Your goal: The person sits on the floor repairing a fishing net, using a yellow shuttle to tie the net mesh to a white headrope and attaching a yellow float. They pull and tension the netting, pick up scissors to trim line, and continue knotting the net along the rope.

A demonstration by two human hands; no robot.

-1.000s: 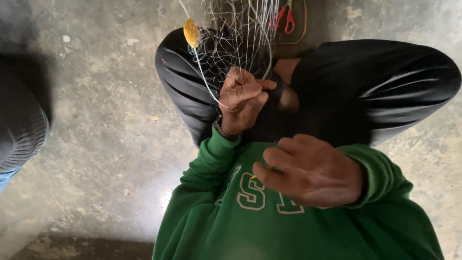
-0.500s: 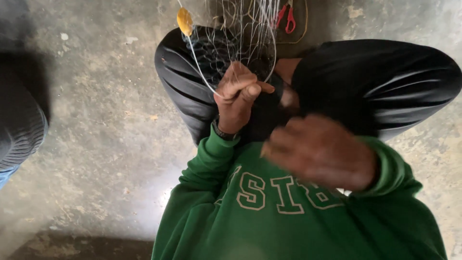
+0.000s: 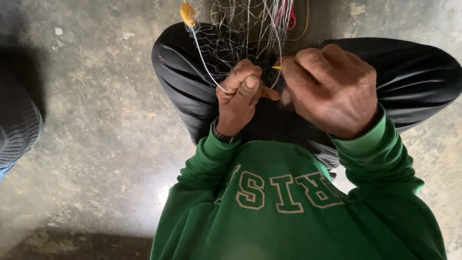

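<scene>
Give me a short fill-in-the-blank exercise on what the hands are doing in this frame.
1. The left hand pinches strands of a thin white ____.
2. The right hand holds a small tool whose visible tip is ____ in colour.
3. The oval float on the net is ____ in colour.
4. Both sleeves are ____.

Missing words: net; yellow; yellow; green

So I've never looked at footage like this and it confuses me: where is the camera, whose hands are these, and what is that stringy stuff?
The camera sits on the person's head and looks straight down, so you see their green sweatshirt, dark-trousered knees and a bare concrete floor. Both hands are their own. The left hand, with a dark wristband, pinches strands of a thin white fishing net spread over the lap. The right hand is closed around a small yellow tool whose tip pokes out at the net. A yellow float hangs on the net's edge line, and red-handled scissors lie beyond it.
</scene>
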